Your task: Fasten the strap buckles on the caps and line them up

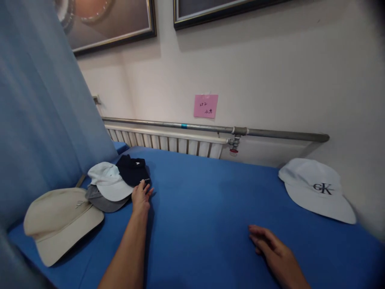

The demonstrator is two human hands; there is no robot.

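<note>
My left hand (141, 197) reaches to the brim of a black cap (132, 166) with small white marks. Its fingers are apart at the brim's front edge; whether they touch it I cannot tell. A pale, whitish cap (110, 180) lies beside the black one and partly over a grey cap (105, 201). Nearest me on the left rests a larger beige cap (61, 218). My right hand (273, 251) is loosely bent low over the bed's right half, holding nothing. Farther right sits a white cap (315, 188) with dark letters, apart from both hands.
All the caps lie on a blue-covered surface (195, 208). A blue curtain (48, 88) hangs along the left. Behind the surface run a metal pipe (204, 128) with a red-handled valve (234, 151) and a white radiator (180, 144). A pink note (205, 106) is taped to the wall.
</note>
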